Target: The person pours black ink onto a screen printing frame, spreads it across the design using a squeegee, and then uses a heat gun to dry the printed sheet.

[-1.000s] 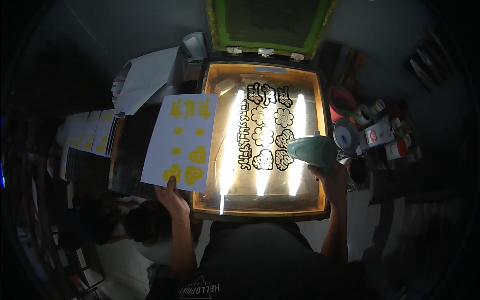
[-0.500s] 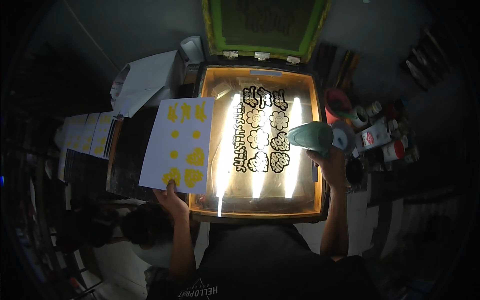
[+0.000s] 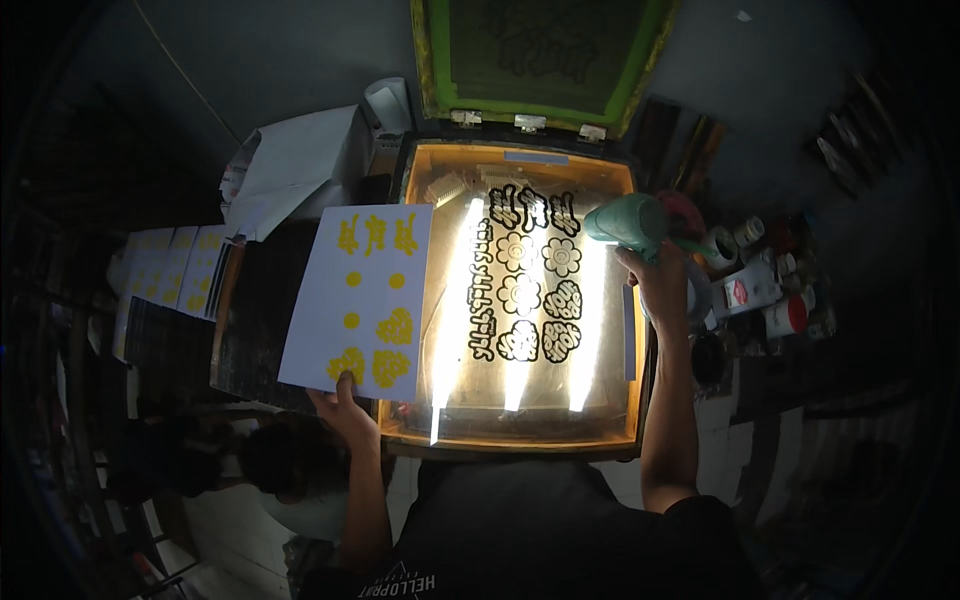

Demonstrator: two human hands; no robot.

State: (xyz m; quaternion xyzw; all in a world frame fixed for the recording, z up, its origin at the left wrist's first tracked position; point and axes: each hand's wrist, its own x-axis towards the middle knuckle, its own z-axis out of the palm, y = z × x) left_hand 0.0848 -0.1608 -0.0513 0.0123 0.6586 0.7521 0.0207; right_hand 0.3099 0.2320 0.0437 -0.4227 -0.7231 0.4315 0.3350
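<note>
Two hands, left (image 3: 345, 405) gripping yellow-printed sheet (image 3: 360, 295), right (image 3: 660, 285) gripping green dryer (image 3: 630, 220)

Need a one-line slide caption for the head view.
Left hand holds a yellow-printed sheet beside a lit light box; right hand grips a green dryer.
</note>
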